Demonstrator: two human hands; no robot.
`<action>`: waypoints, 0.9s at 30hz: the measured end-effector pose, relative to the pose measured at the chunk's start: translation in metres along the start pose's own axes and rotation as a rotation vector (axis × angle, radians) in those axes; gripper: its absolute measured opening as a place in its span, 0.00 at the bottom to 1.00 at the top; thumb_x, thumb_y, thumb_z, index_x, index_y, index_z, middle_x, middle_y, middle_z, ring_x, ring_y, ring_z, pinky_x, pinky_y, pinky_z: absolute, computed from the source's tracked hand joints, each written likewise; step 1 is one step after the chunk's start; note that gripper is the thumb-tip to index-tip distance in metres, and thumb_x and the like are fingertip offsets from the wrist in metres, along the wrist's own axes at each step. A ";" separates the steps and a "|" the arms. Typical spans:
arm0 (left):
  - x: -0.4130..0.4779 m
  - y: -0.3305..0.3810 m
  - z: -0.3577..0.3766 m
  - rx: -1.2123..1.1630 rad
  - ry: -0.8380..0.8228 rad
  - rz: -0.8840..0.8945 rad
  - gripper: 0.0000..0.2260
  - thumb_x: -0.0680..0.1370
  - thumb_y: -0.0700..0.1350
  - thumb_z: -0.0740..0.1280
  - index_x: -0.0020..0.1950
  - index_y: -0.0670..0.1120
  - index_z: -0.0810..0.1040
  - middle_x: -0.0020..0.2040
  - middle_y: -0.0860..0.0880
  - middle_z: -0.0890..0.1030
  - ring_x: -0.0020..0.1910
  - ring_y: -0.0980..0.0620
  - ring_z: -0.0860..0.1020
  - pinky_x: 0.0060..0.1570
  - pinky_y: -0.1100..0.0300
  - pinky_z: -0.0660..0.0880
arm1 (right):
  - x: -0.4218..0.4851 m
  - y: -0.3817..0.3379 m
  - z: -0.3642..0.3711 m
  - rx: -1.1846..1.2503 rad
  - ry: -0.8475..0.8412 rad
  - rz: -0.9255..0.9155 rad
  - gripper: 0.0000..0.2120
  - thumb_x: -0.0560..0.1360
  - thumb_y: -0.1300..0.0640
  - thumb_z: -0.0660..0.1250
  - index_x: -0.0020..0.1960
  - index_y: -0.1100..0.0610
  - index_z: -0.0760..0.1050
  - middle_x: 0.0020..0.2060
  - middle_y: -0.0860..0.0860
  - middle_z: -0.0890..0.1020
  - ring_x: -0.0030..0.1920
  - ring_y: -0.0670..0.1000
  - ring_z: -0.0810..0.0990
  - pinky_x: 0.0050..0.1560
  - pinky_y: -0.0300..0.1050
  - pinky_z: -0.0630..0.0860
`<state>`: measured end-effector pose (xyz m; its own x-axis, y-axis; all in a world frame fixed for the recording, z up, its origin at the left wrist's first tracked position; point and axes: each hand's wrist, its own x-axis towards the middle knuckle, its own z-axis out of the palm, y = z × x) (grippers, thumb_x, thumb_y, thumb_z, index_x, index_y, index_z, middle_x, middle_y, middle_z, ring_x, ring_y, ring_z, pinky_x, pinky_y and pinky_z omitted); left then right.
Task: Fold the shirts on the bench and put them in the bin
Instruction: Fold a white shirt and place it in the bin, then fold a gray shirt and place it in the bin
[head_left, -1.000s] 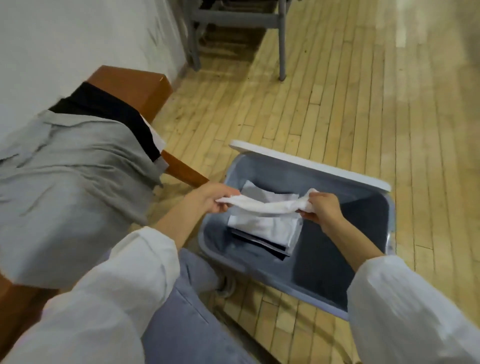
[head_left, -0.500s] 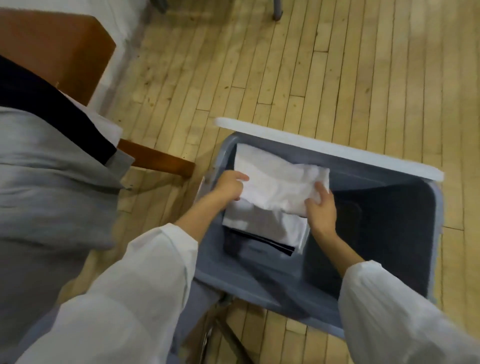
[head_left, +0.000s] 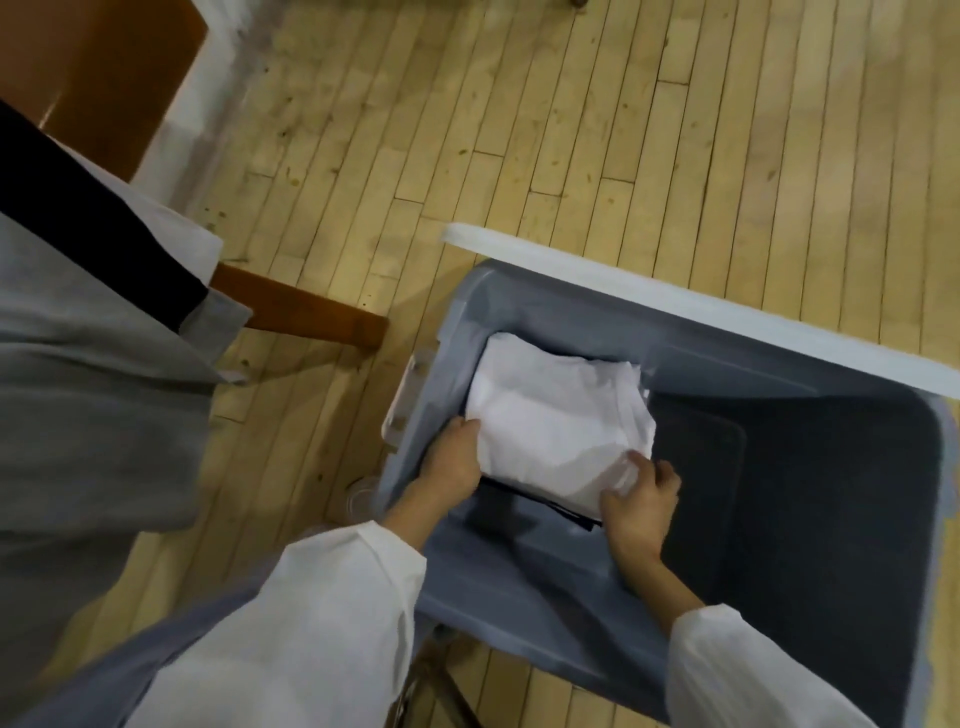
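Change noted over the last second: the folded white shirt (head_left: 556, 415), previously held taut in the air above the bin (head_left: 519, 577), is now laid flat inside it. It is seated at the bin's left end on top of a stack, of which a dark garment (head_left: 540, 506) is seen at the near edge.

Hands: the left hand (head_left: 452, 462) is curled against the shirt's near left edge, fingertips hidden by the fabric. The right hand (head_left: 641, 506) is pinched on the bunched near right corner. Neither hand is released yet; the two are set apart by the width of the fold.

Judgement: placement of this shirt is taken as essentially complete, with only release and perhaps a smoothing of the crumpled right corner outstanding. The right half of the bin floor is seen bare.

Remaining work: a grey shirt (head_left: 88, 389) is spread unfolded over the bench (head_left: 306, 312), with a black garment (head_left: 93, 197) partly covered by it. The task is therefore judged unfinished.

Writing: no brand, label or legible text is found on the shirts, the bin or its white lid (head_left: 675, 306). The picture is somewhat blurred, so small print cannot be ruled out.
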<state>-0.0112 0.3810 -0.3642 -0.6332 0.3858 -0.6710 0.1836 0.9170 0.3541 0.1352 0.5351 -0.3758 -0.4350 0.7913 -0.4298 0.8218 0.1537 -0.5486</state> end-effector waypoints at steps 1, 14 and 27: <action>-0.007 0.000 0.006 0.033 0.036 -0.002 0.21 0.80 0.37 0.57 0.73 0.42 0.63 0.72 0.41 0.64 0.66 0.39 0.69 0.65 0.51 0.67 | 0.002 -0.005 0.001 -0.006 0.032 -0.063 0.26 0.72 0.64 0.65 0.69 0.55 0.68 0.70 0.57 0.64 0.66 0.60 0.67 0.66 0.55 0.68; -0.006 0.005 -0.008 -0.117 -0.277 -0.082 0.24 0.80 0.42 0.60 0.75 0.44 0.61 0.76 0.42 0.57 0.72 0.42 0.63 0.68 0.56 0.65 | 0.053 -0.027 0.044 -0.497 -0.402 -0.218 0.46 0.69 0.41 0.71 0.77 0.49 0.48 0.76 0.57 0.41 0.76 0.58 0.38 0.74 0.54 0.40; -0.129 0.029 -0.120 -0.800 0.364 0.007 0.08 0.78 0.34 0.61 0.50 0.46 0.76 0.53 0.43 0.79 0.57 0.42 0.77 0.51 0.55 0.72 | -0.097 -0.201 -0.027 0.099 -0.373 -0.554 0.12 0.76 0.60 0.63 0.58 0.59 0.77 0.53 0.54 0.80 0.55 0.53 0.78 0.45 0.39 0.69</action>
<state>-0.0144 0.3462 -0.1895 -0.8595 0.2097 -0.4661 -0.3075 0.5161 0.7994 0.0221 0.4434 -0.2045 -0.8950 0.3512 -0.2749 0.4109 0.4094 -0.8146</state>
